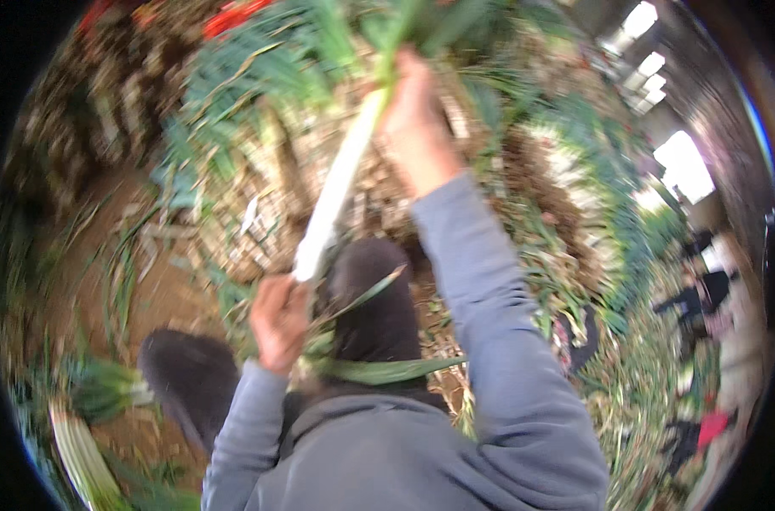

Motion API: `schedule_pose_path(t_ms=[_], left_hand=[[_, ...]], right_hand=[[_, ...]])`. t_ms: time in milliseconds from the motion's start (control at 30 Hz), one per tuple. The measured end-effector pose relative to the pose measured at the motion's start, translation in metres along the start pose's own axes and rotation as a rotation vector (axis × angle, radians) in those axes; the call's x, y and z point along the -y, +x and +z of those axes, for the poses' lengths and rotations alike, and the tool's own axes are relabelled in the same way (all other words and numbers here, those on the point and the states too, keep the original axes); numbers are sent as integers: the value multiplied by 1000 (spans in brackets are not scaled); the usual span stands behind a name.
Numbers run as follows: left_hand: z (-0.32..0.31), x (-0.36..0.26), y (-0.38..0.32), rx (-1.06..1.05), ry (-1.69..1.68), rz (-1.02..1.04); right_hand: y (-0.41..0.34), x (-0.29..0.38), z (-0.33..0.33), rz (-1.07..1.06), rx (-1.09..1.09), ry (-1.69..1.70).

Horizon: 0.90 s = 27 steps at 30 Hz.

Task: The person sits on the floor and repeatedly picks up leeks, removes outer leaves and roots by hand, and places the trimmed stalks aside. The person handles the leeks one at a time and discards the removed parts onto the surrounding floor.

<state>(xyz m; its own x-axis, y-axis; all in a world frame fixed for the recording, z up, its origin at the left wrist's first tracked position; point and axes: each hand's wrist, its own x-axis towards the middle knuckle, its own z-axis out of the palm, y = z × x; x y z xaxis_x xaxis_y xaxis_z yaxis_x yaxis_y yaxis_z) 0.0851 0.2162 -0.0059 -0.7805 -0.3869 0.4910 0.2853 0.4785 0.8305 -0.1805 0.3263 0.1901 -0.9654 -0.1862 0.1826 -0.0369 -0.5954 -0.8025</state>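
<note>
A leek with a bare white shank (338,185) slants across the middle of the view in front of my knees. Its green upper end is in my right hand (416,118), with the leaves blurred beyond the fingers. My left hand (277,319) is closed at the lower white end; whether it grips the root end or peeled leaf there is hidden by the fingers. A long loose green leaf (387,370) lies across my lap, and another leaf strip (368,294) slants over my dark trouser leg (374,268).
A heap of leeks with soil-covered roots (259,211) lies ahead. A row of cleaner leeks (591,191) stretches along the right. Leek bundles (87,453) rest at lower left on brown ground (164,281). Stripped leaves (623,409) litter the right side. Other people (706,294) are at far right.
</note>
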Motion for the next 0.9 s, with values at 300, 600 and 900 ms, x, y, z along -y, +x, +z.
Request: schedule_pose_path(t_ms=[300,600,900], left_hand=[[7,14,-5,-63,-62,-204],[10,23,-9,-45,69,-204],[17,16,-9,-10,-96,-229]], right_hand=[[-6,-2,5,4,-67,118],[-12,-6,-11,18,-52,224],[-13,-11,-17,-40,15,188]])
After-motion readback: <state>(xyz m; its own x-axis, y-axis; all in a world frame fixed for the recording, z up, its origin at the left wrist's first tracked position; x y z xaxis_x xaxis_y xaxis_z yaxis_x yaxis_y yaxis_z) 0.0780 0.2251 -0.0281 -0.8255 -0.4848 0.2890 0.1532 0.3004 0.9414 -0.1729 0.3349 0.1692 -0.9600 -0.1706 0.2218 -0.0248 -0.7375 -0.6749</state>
